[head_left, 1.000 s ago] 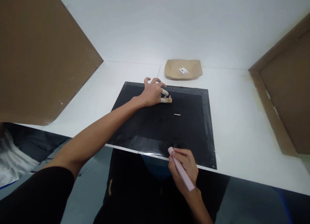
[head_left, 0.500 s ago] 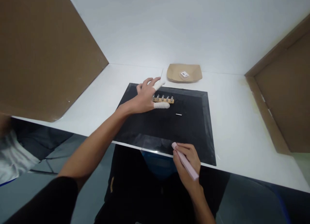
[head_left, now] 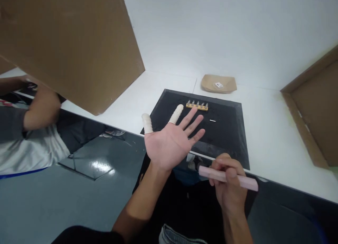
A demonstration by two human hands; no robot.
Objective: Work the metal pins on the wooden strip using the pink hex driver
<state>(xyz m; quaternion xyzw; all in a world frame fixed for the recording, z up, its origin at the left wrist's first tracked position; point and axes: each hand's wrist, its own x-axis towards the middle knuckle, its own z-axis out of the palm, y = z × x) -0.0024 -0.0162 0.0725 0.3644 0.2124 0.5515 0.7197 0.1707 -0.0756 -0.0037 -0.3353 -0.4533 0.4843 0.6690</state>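
Observation:
My left hand [head_left: 170, 142] is held palm up with the fingers spread and nothing in it. White finger cots cover its thumb and index finger. In my right hand [head_left: 232, 187] is a pale pink stick-shaped object [head_left: 244, 181] with flat sides, gripped between thumb and fingers near the table's front edge; its exact kind is unclear. Beyond my left fingertips, a small wooden rack [head_left: 202, 108] with several clear-tipped pieces stands on the black mat [head_left: 182, 96]. A short, thin metal pin [head_left: 212, 120] lies on the mat to the right of the rack.
Behind the mat sits a cardboard tray [head_left: 207, 83] holding a small labelled clear box [head_left: 218, 85]. Brown cardboard panels rise at the left [head_left: 87, 61] and right [head_left: 317, 124] of the white table [head_left: 274, 138]. Another person's arm [head_left: 44, 103] shows at far left.
My left hand has drawn back from beside the rack and turned palm up. My right hand has rotated, bringing the pink stick closer to level. The view has swung left.

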